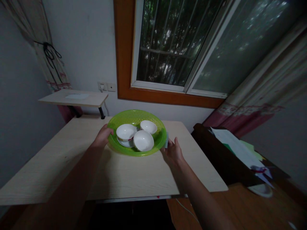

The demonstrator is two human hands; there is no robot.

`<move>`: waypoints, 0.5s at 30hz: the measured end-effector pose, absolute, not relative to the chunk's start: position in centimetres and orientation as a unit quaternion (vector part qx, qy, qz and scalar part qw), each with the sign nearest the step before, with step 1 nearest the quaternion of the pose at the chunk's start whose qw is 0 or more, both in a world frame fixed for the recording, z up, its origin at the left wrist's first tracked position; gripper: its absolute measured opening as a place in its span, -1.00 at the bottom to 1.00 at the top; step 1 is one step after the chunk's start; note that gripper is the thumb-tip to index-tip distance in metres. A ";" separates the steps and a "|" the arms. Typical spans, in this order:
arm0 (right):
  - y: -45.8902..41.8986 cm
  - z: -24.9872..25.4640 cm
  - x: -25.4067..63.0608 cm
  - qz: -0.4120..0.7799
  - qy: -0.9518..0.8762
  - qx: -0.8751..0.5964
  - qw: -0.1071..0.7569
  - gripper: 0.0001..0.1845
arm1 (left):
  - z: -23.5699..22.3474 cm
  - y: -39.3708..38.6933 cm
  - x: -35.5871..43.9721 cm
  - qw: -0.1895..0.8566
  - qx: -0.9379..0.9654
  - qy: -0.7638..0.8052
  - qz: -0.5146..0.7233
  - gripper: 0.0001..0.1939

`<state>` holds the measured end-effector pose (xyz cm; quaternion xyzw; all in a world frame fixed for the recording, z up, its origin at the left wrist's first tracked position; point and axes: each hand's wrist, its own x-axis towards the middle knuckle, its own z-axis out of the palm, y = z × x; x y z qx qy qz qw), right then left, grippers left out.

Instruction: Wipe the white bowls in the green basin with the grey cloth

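A round green plastic basin [136, 117] sits on the pale wooden table [72, 150]. Inside it lie three white bowls: one at the left [126, 131] resting on a small plate, one in front [143, 140], one at the back [148, 126]. My left hand [103, 135] grips the basin's left rim, thumb over the edge. My right hand [173, 151] is at the basin's right rim, fingers curled against it and against a small pale blue thing [166, 139] beside the basin.
A small raised shelf [74, 97] stands at the table's back left. To the right, a dark wooden surface [230, 166] holds papers [236, 145]. A window [172, 44] and curtains [261, 92] are behind. A wall socket [106, 86] sits under the window frame.
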<state>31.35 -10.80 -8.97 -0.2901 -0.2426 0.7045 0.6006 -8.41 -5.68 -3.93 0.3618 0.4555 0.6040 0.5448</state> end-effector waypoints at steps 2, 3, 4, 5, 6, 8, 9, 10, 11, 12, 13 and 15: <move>-11.8 -9.1 31.5 0.707 -0.244 -0.292 0.596 -0.41 | -4.0 -5.6 -8.5 0.544 0.375 0.463 0.591 -0.56; -11.9 -9.2 31.6 0.707 -0.245 -0.296 0.594 -0.41 | -3.9 -5.6 -8.5 0.542 0.376 0.467 0.589 -0.56; -11.9 -9.2 31.6 0.707 -0.244 -0.300 0.592 -0.42 | -3.9 -5.6 -8.5 0.540 0.373 0.471 0.591 -0.55; -11.7 -9.1 31.6 0.707 -0.244 -0.302 0.590 -0.41 | -3.9 -5.6 -8.5 0.539 0.370 0.473 0.591 -0.54; -11.3 -9.0 31.5 0.708 -0.245 -0.302 0.589 -0.41 | -3.9 -5.7 -8.5 0.539 0.370 0.474 0.590 -0.54; -10.3 -8.6 31.1 0.705 -0.247 -0.301 0.592 -0.39 | -3.7 -5.7 -8.5 0.542 0.370 0.476 0.585 -0.53; -9.7 -8.2 30.9 0.702 -0.247 -0.300 0.596 -0.38 | -3.7 -5.7 -8.5 0.544 0.370 0.477 0.582 -0.54; -9.1 -7.9 30.5 0.700 -0.246 -0.301 0.600 -0.39 | -3.6 -5.7 -8.5 0.546 0.369 0.479 0.580 -0.55; -8.5 -7.4 30.2 0.698 -0.244 -0.302 0.602 -0.40 | -3.6 -5.7 -8.5 0.546 0.368 0.482 0.579 -0.55; -7.9 -7.0 29.8 0.696 -0.241 -0.304 0.604 -0.41 | -3.5 -5.7 -8.5 0.544 0.365 0.485 0.579 -0.56; -7.3 -6.6 29.5 0.696 -0.240 -0.306 0.604 -0.42 | -3.4 -5.7 -8.4 0.543 0.365 0.487 0.578 -0.56; -6.4 -6.0 29.0 0.697 -0.240 -0.309 0.601 -0.41 | -3.3 -5.7 -8.4 0.542 0.364 0.491 0.577 -0.59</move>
